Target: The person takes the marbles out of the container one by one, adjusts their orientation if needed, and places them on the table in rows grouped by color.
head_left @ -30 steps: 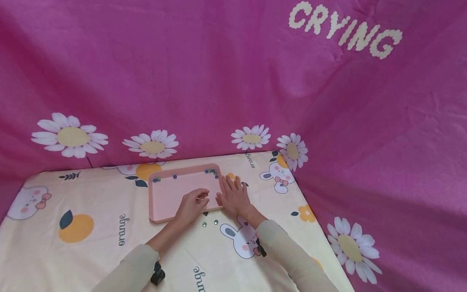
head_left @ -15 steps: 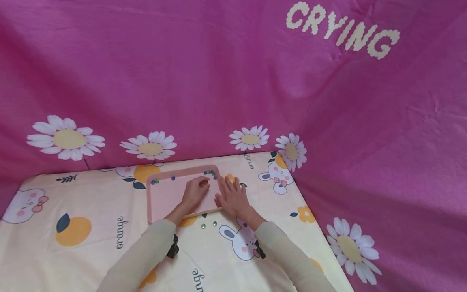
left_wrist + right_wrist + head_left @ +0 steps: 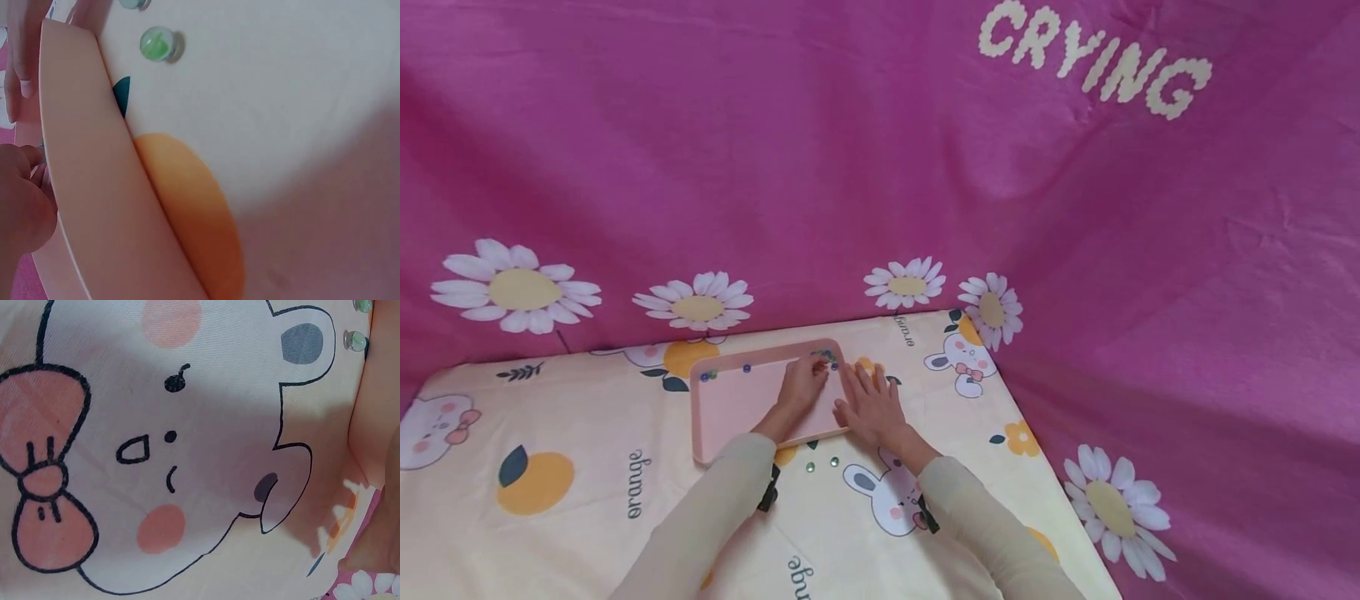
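A shallow pink tray point(image 3: 737, 408) lies on the cloth-covered table. My left hand point(image 3: 805, 385) reaches into its far right corner, where several blue and green glass marbles point(image 3: 834, 367) sit. In the left wrist view, the thumb and fingertips come together at a small greenish marble point(image 3: 42, 145), mostly hidden by the fingers and the tray wall. My right hand point(image 3: 876, 412) rests with straight, spread fingers along the tray's right side. In front of the tray lie two green marbles, one on the left point(image 3: 810, 467) and one on the right point(image 3: 835, 462).
More marbles lie along the tray's far side: a blue one point(image 3: 747, 368) mid-way and a pair point(image 3: 705, 377) at the far left corner. A printed tablecloth point(image 3: 580, 542) covers the table. A magenta curtain point(image 3: 775, 167) hangs behind and to the right.
My left hand has moved from the tray's near right part to the marbles in its far right corner. The right hand stays at the tray's side. The head view has shifted slightly.
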Demonstrator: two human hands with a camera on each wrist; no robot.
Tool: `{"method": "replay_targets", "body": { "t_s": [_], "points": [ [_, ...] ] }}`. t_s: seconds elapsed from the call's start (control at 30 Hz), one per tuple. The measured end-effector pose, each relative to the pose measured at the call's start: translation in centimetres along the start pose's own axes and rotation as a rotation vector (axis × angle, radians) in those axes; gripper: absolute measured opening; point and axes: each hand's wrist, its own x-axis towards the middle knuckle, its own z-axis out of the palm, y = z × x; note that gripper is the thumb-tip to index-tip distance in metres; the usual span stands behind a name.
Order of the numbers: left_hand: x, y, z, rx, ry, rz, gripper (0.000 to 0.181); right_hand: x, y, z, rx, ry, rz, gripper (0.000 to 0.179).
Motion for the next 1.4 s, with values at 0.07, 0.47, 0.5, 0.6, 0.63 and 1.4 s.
{"method": "replay_targets", "body": {
  "t_s": [0.07, 0.47, 0.5, 0.6, 0.63, 1.4],
  "points": [
    [0.4, 0.1, 0.1, 0.018, 0.017, 0.015, 0.023, 0.0, 0.0, -0.1, 0.000, 0.005, -0.003, 0.069],
    [1.3, 0.2, 1.2, 0.065, 0.120, 0.044, 0.013, -0.1, 0.2, -0.1, -0.044, -0.007, -0.001, 0.069],
    [1.4, 0.3, 1.3, 0.072, 0.121, 0.039, 0.014, -0.1, 0.2, -0.1, -0.049, -0.010, 0.002, 0.069],
    [1.6, 0.5, 1.3, 0.093, 0.109, 0.021, 0.016, -0.1, 0.1, -0.1, -0.055, -0.013, 0.009, 0.069],
    [1.7, 0.6, 1.3, 0.100, 0.101, 0.015, 0.017, -0.1, 0.1, -0.1, -0.059, -0.018, 0.011, 0.070],
    [2.0, 0.8, 1.7, 0.025, 0.103, 0.065, 0.029, -0.3, 0.0, 0.0, -0.044, -0.024, 0.017, 0.070]
  ]
}}
